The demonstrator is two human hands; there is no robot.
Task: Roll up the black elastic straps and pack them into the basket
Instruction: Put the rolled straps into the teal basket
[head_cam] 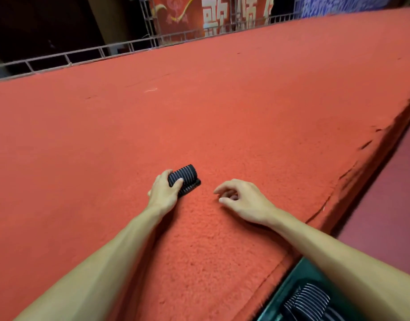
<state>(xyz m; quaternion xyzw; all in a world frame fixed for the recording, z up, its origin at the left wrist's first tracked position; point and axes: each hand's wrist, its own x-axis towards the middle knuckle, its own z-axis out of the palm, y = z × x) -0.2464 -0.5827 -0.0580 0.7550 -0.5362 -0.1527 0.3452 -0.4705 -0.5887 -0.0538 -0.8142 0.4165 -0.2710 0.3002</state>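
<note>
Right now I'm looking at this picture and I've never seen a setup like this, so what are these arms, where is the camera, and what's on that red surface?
There is no machine here. These are a person's two bare arms, seen from a camera worn on their head that looks forward and down. The red surface is a wide top covered in felt-like fabric. The left hand grips a rolled black strap with thin white stripes, which lies on the fabric. The right hand is beside it, fingers loosely curled, holding nothing. In the bottom right corner you can see part of a dark basket, with more striped straps already in it.
</note>
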